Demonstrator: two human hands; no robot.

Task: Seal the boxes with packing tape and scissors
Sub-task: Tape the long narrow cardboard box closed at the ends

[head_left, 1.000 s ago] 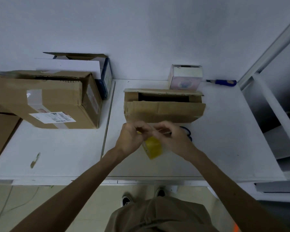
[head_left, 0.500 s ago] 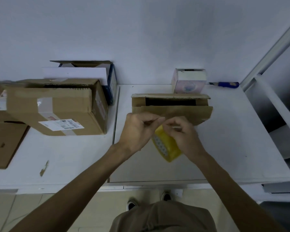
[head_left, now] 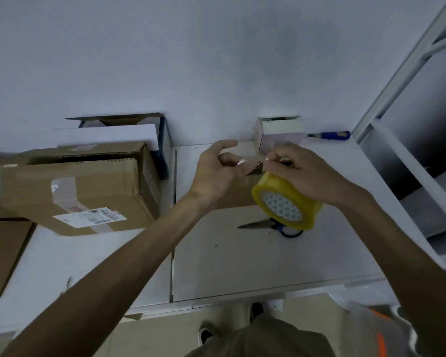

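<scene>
Compared with half a second ago, you are holding the tape higher, in front of the brown box [head_left: 236, 199]. Your left hand [head_left: 216, 173] is pinching the clear tape end [head_left: 250, 161]. Scissors [head_left: 268, 224] are lying just in front of that box, and your right hand [head_left: 309, 176] is gripping the yellow tape roll [head_left: 286, 202].

My hands have lifted off the tabletop [head_left: 242, 266] and drawn apart. My left hand [head_left: 216, 173] now pinches a strip of tape [head_left: 250, 161] pulled out from the tape roll [head_left: 286, 202], which my right hand [head_left: 307, 176] has raised. Below my right hand, the scissors [head_left: 265, 224] now show.
</scene>
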